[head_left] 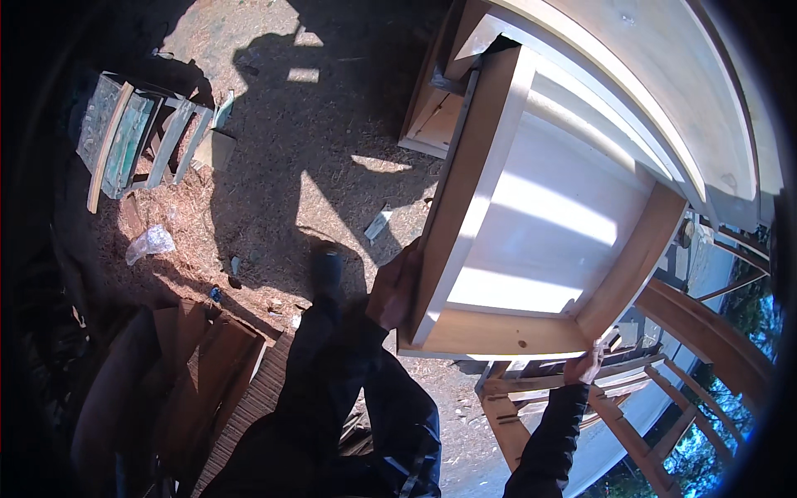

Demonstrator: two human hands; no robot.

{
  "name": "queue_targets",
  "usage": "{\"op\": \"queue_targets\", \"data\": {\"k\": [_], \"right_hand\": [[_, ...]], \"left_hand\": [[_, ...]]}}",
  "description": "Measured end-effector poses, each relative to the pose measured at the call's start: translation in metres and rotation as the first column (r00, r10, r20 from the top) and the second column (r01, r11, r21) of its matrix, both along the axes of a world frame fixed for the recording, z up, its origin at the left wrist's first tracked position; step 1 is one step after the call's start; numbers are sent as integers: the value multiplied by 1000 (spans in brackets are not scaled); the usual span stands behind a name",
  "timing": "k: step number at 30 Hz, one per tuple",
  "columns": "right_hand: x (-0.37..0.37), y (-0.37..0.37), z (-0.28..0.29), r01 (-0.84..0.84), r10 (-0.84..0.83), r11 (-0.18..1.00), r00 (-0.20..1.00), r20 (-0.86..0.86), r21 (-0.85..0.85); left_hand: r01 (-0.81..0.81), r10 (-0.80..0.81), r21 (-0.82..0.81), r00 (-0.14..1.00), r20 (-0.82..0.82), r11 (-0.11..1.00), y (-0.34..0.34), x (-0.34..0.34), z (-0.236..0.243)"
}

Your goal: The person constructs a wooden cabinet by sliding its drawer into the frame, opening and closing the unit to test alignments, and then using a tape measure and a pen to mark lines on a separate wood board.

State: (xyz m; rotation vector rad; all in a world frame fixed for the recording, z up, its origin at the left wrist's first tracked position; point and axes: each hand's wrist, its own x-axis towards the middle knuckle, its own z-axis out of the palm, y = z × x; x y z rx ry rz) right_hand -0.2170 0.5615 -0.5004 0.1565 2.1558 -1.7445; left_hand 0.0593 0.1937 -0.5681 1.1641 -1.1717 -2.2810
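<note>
A shallow, open wooden drawer (498,334) with a pale bottom is tilted in front of me. Its far end meets a light wood cabinet (718,108); how much of it sits inside the opening I cannot tell. My left hand (397,286) grips the drawer's left side, low down in shade, its fingers partly hidden behind the wall. At the near right corner, my right hand (585,365) holds the lower edge, with its fingers curled against the wood. Bands of sunlight and shadow cross the drawer's bottom.
A worn crate with slats (137,141) lies on the dirt ground at the far left. Closer are crumpled clear plastic (151,243) and stacked brown boards (207,357). A wooden frame (502,419) stands at the lower right, and a thick beam (706,332) at the right.
</note>
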Motion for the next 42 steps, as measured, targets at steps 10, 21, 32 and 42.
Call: {"op": "queue_targets", "data": {"k": [10, 21, 32, 42], "right_hand": [[24, -82, 16, -215, 235, 917, 972, -19, 337], [12, -132, 166, -213, 339, 777, 935, -108, 593], [-42, -185, 160, -247, 338, 842, 935, -111, 479], [91, -249, 115, -74, 184, 905, 956, 230, -419]], "left_hand": [[92, -88, -32, 991, 96, 995, -42, 0, -21], [24, -23, 86, 1000, -8, 996, -41, 5, 91], [-94, 46, -288, 984, -170, 953, -102, -44, 43], [-515, 417, 36, 731, 540, 856, -55, 80, 52]]}}
